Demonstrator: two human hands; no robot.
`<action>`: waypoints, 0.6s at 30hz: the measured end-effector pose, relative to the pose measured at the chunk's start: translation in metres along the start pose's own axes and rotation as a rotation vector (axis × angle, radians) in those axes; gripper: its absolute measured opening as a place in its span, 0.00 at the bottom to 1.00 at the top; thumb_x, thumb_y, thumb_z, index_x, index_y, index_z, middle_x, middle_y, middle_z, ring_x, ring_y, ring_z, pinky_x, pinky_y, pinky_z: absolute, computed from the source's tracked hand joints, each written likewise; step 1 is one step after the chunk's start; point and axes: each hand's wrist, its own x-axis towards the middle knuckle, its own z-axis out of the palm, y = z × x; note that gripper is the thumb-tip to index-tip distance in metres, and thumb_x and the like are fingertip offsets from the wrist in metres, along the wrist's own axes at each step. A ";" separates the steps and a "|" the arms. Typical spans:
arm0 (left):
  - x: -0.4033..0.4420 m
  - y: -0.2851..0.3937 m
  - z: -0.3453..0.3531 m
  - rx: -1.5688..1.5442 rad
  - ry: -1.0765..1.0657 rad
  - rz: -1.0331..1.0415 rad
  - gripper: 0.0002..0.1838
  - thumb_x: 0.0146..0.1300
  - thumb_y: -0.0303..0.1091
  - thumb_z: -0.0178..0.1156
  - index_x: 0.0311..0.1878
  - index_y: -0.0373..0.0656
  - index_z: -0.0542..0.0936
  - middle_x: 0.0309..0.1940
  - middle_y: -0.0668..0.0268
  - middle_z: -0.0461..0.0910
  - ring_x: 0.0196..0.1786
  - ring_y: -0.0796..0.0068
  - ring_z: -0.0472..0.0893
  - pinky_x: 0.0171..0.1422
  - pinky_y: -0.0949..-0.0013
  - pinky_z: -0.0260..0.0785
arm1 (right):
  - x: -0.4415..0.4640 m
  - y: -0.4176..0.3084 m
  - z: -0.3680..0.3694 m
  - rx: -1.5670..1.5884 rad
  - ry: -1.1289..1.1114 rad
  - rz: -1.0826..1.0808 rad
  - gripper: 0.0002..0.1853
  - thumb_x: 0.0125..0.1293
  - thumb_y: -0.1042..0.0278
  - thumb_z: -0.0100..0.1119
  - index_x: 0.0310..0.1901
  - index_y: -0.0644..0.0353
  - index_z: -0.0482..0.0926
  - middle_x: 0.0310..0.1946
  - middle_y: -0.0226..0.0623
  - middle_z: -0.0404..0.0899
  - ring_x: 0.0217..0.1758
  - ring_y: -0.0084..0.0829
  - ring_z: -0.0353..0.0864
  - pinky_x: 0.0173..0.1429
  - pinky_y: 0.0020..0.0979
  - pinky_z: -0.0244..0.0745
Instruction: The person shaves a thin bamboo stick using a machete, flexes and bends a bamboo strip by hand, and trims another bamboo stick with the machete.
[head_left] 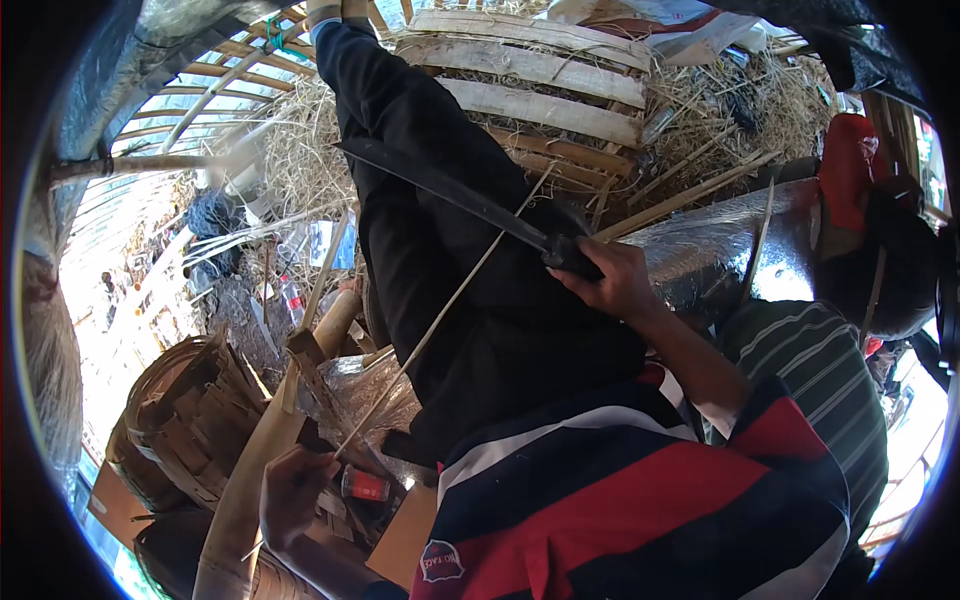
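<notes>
My right hand (612, 280) is closed round the dark handle of a long knife (445, 192), whose blade points up and left above my dark trousers. At the lower left my left hand (298, 490) pinches the lower end of a thin bamboo strip (430, 330). The strip runs diagonally up and right across my lap and meets the blade near the handle; whether it passes over or under the blade is hard to tell.
Woven baskets (190, 420) and a thick bamboo piece (245, 485) stand at the left, near a red can (365, 484). A slatted wooden crate (540, 75) lies beyond my legs, with straw around it. A striped cushion (810, 370) is at the right.
</notes>
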 end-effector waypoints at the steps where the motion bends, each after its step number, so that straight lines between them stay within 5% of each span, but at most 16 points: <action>1: -0.003 0.003 0.001 0.034 0.010 0.022 0.04 0.57 0.21 0.68 0.36 0.32 0.83 0.23 0.70 0.75 0.28 0.87 0.71 0.31 0.76 0.61 | -0.001 0.004 0.000 -0.004 0.000 0.001 0.23 0.54 0.51 0.75 0.40 0.62 0.80 0.24 0.39 0.82 0.24 0.39 0.84 0.27 0.35 0.77; 11: -0.036 0.005 -0.003 0.171 0.113 0.075 0.05 0.54 0.22 0.68 0.33 0.32 0.82 0.20 0.67 0.70 0.22 0.80 0.68 0.28 0.73 0.58 | 0.000 0.013 0.001 0.030 -0.016 -0.011 0.22 0.54 0.53 0.75 0.39 0.63 0.80 0.24 0.40 0.81 0.25 0.40 0.84 0.28 0.36 0.76; 18: -0.060 0.009 -0.011 0.117 0.153 0.065 0.05 0.58 0.24 0.66 0.35 0.33 0.80 0.22 0.72 0.71 0.23 0.85 0.66 0.26 0.76 0.56 | 0.002 0.008 -0.003 0.051 -0.053 0.026 0.20 0.53 0.58 0.76 0.39 0.64 0.80 0.27 0.43 0.82 0.29 0.43 0.86 0.32 0.36 0.79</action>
